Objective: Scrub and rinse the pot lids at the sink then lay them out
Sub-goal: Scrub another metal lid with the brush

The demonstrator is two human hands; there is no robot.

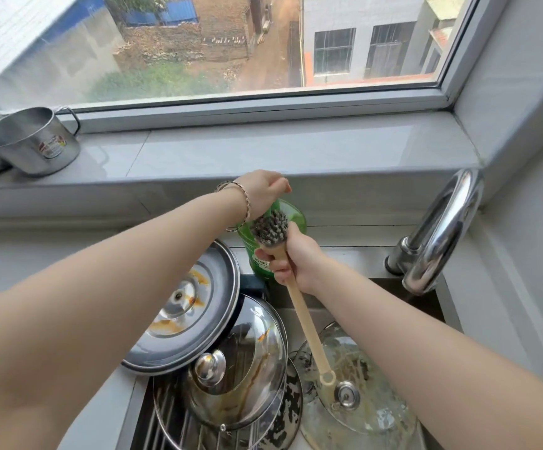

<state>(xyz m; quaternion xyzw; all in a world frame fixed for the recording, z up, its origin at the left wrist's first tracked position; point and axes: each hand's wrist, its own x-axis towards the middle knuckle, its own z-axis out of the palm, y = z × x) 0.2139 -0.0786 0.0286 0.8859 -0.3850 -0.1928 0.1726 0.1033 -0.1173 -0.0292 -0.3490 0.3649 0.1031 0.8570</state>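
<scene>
My left hand (pixel 263 190) grips the top of a green dish-soap bottle (pixel 296 216) standing behind the sink. My right hand (pixel 296 258) holds a wooden-handled scrub brush (pixel 302 313) with its dark bristle head (pixel 270 225) up against the bottle. Several dirty pot lids lie below: a steel lid with orange stains (pixel 195 306) on the counter edge, a glass lid with a steel knob (pixel 241 362) leaning over a rack, a lid with dark patches (pixel 289 404) under it, and a cloudy glass lid (pixel 361 394) in the sink.
A chrome faucet (pixel 438 235) arches at the right of the sink (pixel 432 303). A steel mug (pixel 33 141) lies tilted on the window sill at the left, beside another container. A wire rack (pixel 169 417) sits under the lids.
</scene>
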